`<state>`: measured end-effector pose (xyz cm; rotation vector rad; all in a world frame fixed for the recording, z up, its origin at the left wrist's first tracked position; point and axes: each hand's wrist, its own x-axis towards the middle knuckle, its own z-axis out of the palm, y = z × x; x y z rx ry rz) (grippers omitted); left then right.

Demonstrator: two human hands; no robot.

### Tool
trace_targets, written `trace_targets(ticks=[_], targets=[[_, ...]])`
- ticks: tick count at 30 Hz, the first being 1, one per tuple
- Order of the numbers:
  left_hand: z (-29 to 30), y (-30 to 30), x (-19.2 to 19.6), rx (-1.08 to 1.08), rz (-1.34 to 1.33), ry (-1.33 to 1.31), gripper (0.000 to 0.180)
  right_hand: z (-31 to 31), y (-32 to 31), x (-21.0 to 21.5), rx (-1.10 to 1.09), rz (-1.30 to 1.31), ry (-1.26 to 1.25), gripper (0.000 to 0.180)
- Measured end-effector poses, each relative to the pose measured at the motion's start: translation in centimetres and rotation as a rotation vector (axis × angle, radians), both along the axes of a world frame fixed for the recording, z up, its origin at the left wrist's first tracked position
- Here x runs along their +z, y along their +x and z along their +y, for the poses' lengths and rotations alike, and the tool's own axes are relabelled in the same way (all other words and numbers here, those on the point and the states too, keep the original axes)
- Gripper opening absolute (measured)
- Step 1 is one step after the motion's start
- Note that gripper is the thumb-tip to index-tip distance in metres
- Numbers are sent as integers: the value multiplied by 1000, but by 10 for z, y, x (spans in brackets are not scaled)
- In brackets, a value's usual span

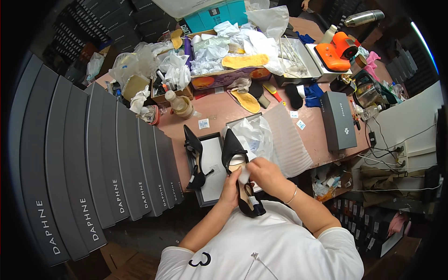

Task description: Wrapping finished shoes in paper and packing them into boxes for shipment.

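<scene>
A black pointed slingback shoe (230, 145) with a small bow is held in front of my body, toe pointing away. My left hand (229, 188) is closed around its side. My right hand (268, 175) pinches a white wad (244, 174), like tissue or cloth, at the shoe's opening; its fingertips are partly hidden. The matching black shoe (194, 149) lies on its side at the left, over a shallow grey box part (213, 154) with a white inside. Crumpled clear wrapping (254, 135) sits in another box part just beyond my right hand.
Tall stacks of grey shoe boxes (70, 163) line the left. On the pink table (214, 109) are a carton of crumpled paper (228, 82), a glue bottle (179, 103), yellow insoles (246, 101), a foam sheet (289, 140), a closed grey box (338, 121) and an orange machine (337, 52).
</scene>
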<state>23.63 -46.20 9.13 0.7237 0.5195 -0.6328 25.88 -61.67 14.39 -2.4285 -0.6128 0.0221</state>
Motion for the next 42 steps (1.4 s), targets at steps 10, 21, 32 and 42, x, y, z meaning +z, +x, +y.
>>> trace_targets(ticks=[10, 21, 32, 42], targets=[[-20, -27, -12, 115, -5, 22, 57, 48, 42, -62, -111, -348, -40, 76], [10, -7, -23, 17, 117, -33, 74, -41, 83, -171, 33, 59, -364, 20], [-5, 3, 3, 49, -4, -71, 69, 16, 28, -40, -31, 26, -1, 37], [-5, -6, -9, 21, -14, -12, 65, 31, 15, -44, -69, -183, 50, 31]])
